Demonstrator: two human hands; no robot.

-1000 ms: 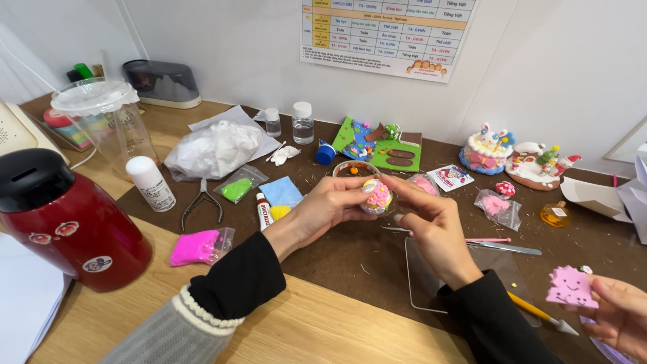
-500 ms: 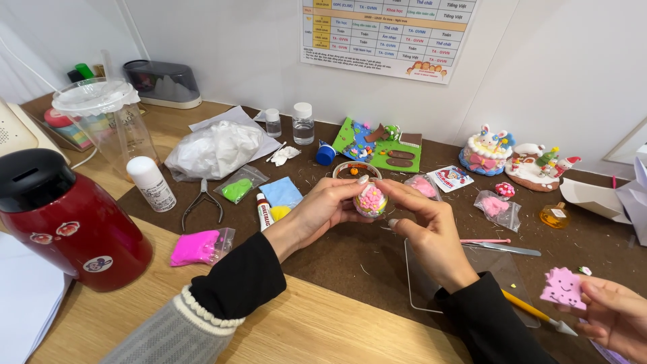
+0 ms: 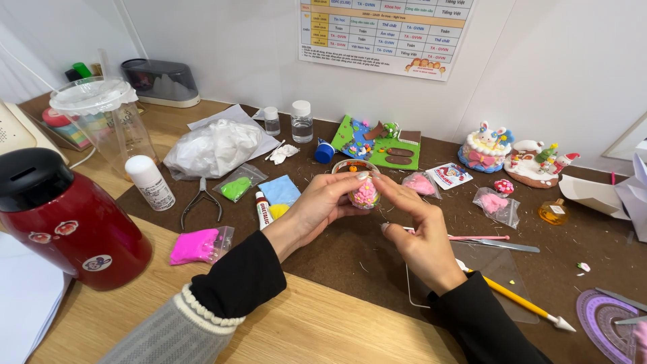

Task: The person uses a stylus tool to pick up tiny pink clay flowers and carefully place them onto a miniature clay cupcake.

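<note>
both hands meet over the brown mat (image 3: 377, 256) on the desk (image 3: 317, 323), sharing one small clay piece (image 3: 366, 195), a pink, frilled lump with tiny coloured dots, held in the air just above the mat and a little in front of a small round tub (image 3: 350, 166). the left hand (image 3: 322, 207) cups it from the left side, fingers curled round its back and thumb tucked underneath, so the grip is closed on the piece rather than spread. the right hand (image 3: 421, 232) comes in from the right with the index finger and thumb narrowed to a pinch at the piece's upper right edge; the fingertip touches the clay, while the remaining fingers are folded loosely toward the palm. how firmly either hand presses cannot be told. just beside the left wrist lie a small glue tube (image 3: 263, 208), a blue clay sheet (image 3: 280, 190) and a yellow bit next to it. a pair of pliers (image 3: 201, 202) rests further left, near a bag of green clay (image 3: 237, 187) and a bag of magenta clay (image 3: 197, 245). under the right hand a clear plastic sheet (image 3: 499, 269) lies on the mat, with a thin pink tool (image 3: 472, 237) and a yellow-handled modelling tool (image 3: 522, 305) near it. a red flask (image 3: 64, 222) stands well apart at the left edge.
</note>
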